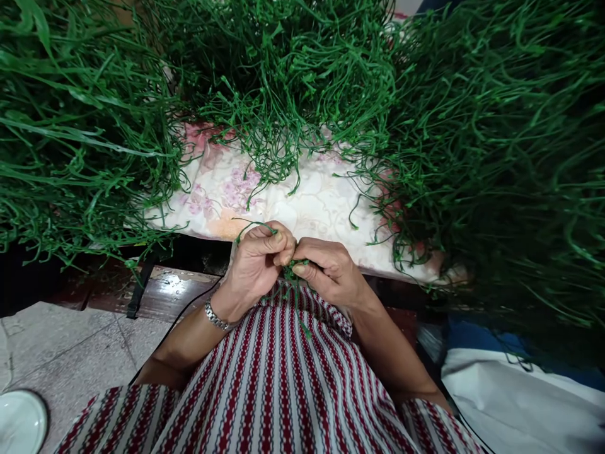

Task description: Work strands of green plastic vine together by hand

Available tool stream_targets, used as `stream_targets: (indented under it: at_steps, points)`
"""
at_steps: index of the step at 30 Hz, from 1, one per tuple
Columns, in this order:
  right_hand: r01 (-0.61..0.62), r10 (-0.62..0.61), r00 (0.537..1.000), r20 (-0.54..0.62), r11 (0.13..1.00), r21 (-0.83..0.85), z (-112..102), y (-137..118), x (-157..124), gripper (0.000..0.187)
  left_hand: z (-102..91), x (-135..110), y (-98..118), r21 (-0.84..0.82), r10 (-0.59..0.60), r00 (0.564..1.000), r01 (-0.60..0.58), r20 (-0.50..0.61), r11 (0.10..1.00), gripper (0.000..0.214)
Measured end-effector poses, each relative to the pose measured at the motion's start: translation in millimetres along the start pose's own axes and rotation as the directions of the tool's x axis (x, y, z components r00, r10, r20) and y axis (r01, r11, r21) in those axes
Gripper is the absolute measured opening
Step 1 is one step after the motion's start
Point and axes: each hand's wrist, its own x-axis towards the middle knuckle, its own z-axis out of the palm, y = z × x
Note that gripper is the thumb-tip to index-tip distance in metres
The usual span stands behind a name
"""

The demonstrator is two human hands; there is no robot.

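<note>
My left hand (255, 261) and my right hand (328, 271) meet in front of me, both pinched closed on a thin green plastic strand (292, 267) held between the fingertips. One end of the strand curls up over my left knuckles. A metal watch band circles my left wrist (216, 316). My lap below is covered by red and white striped cloth (278, 384). Big heaps of the same green strands (496, 145) surround a floral cloth (307, 202) just beyond my hands.
More green strands (70, 139) pile up at the left and across the back. A dark wooden edge (170, 290) runs under the floral cloth. Grey floor tiles and a white dish (21, 419) lie at the lower left; white fabric (520, 403) lies at the lower right.
</note>
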Motion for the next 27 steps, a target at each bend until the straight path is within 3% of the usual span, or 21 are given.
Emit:
stream_targets:
  at_steps: [4, 7, 12, 19, 22, 25, 27]
  points:
    - [0.061, -0.058, 0.997, -0.040, 0.996, 0.058, 0.2, -0.5, -3.8, 0.019, 1.5, -0.3, 8.6, -0.058, 0.014, 1.000, -0.014, 0.000, 0.998, 0.030]
    - [0.084, -0.075, 0.985, -0.154, 0.995, 0.048, 0.4, 1.0, -8.4, 0.013, 1.7, 0.8, 16.5, -0.069, 0.141, 0.989, -0.144, -0.048, 0.987, 0.028]
    - [-0.021, -0.021, 0.955, -0.295, 0.990, -0.139, -6.3, 0.0, -8.7, 0.007, -4.5, 3.9, 12.9, 0.154, 0.297, 0.954, -0.299, 0.034, 0.942, 0.016]
    - [-0.123, 0.098, 0.968, -0.231, 0.988, -0.094, 3.3, -2.9, 2.4, 0.011, -9.4, 1.5, -2.0, 0.454, 0.352, 0.936, -0.304, -0.023, 0.837, 0.013]
    - [-0.260, 0.231, 0.933, -0.276, 0.963, -0.073, 10.9, -4.0, 4.8, 0.010, -7.3, 0.2, -5.7, 0.578, 0.488, 0.872, -0.379, -0.037, 0.723, 0.009]
    - [-0.346, 0.335, 0.907, -0.256, 0.938, 0.002, 14.2, -5.6, 5.4, 0.016, -5.6, 2.5, -8.4, 0.709, 0.685, 0.727, -0.505, 0.043, 0.491, 0.004]
    - [-0.363, 0.388, 0.900, -0.201, 0.920, 0.148, 15.2, -5.6, 5.8, 0.026, -4.4, 5.1, -10.0, 0.751, 0.760, 0.638, -0.563, 0.129, 0.345, 0.005]
